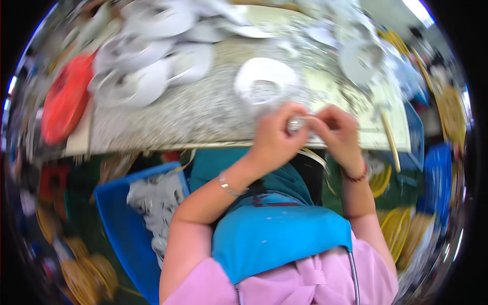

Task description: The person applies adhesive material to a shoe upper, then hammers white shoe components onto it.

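Speckled grey stone-look worktop [203,114] is what you're sitting at, and it's pretty crowded: a heap of white flat rings [147,66] off at 10 o'clock from your hands, one white plastic ring on its own [264,79] just past your knuckles at 12, and a red round tray [66,99] hanging off the far left edge at 9. Down at 7 o'clock, by your knee, there's a blue plastic bin [119,229] with pale grey bits piled in it.

Both of your hands are closed up together at the near edge of the bench. Your left hand [274,137] and right hand [338,134] are pinching the same small shiny silver-white piece [295,123], fingertips from both sides touching it, so it sits right between them (it's blurred, so I can't tell exactly what it is or how it's shaped).

My guess on handling: it looks tiny and light, probably rigid rather than squishy, and that glossy look says slippery. Something that small is easy to fumble off the edge into your lap, so I'd grip it by the sides with the fingertip pads, like you're doing now, and hold it over the worktop rather than over the gap.
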### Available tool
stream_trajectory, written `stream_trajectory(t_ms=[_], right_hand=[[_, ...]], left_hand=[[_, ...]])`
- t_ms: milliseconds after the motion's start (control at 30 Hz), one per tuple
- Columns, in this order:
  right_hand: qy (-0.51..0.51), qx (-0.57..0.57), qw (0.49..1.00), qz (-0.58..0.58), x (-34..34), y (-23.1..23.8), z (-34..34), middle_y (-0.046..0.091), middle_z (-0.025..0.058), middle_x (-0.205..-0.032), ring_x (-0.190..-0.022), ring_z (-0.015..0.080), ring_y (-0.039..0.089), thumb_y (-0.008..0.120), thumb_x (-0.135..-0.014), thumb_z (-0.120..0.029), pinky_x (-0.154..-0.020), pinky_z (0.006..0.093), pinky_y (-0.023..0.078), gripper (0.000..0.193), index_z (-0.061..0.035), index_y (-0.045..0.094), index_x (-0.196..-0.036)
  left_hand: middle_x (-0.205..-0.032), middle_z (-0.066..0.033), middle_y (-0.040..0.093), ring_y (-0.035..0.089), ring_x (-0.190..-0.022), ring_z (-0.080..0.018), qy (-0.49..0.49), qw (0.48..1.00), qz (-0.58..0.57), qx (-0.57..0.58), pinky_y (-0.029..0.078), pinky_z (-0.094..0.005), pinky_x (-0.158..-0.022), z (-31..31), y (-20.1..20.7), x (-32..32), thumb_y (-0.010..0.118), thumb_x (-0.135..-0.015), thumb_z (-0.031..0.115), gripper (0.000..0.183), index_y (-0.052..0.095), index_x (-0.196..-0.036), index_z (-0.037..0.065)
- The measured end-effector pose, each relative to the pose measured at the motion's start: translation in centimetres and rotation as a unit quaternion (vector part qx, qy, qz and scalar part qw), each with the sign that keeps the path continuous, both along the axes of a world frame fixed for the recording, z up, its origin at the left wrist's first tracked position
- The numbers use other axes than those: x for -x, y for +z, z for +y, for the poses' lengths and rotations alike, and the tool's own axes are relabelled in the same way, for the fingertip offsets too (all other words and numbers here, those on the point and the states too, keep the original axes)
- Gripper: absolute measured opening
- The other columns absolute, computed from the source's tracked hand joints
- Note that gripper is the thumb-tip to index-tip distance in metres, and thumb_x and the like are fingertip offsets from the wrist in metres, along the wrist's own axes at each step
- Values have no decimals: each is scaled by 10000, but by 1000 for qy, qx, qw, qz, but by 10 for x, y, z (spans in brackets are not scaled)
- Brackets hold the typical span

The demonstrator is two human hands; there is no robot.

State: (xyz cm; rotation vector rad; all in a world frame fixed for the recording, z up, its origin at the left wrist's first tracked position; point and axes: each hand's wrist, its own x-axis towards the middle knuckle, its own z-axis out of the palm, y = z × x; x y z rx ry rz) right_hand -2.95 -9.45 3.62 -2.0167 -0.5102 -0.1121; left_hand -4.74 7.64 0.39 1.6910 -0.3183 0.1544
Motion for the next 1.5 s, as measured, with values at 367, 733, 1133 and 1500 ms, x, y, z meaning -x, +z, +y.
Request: stream_trajectory(t_ms=[367, 733, 1133, 1500], right_hand=[[-286, 81, 952, -76, -3, -31, -149, 656, 40, -739, -653, 97, 572, 654, -893, -117, -612, 249, 461, 114, -4, 660, -900], [-179, 60, 958, -214, 28, -34, -96, 638, 91, -904, -789, 218, 630, 695, -796, -7, -651, 307, 496, 196, -62, 671, -982], [-66, 86, 906, -409, 10, -27, -37, 664, 64, -945, -825, 245, 634, 722, -737, -27, -723, 356, 505, 288, -79, 699, -1020], [-85, -54, 971, -218, 22, -39, -46, 669, 134, -902, -792, 276, 648, 725, -754, 36, -691, 340, 516, 273, -40, 686, -1014]], left_hand=[[-906, -126, 685, 679, -707, -145, -125, 938, 208, 248, 516, -219, -579, -18, -5, -8, 612, -945, 110, 255, 559, -1180, 29], [-928, -116, 694, 683, -746, -144, -115, 950, 204, 205, 532, -228, -611, -24, -1, -11, 585, -947, 85, 242, 595, -1179, 19], [-796, -15, 666, 596, -707, -56, -124, 985, 116, 41, 459, -249, -590, -22, 14, -10, 569, -957, 143, 191, 654, -1066, 12], [-903, -92, 669, 656, -812, -305, -12, 799, -147, -583, 526, -408, -749, -7, 45, -114, 629, -829, 277, 240, 701, -981, 106]])
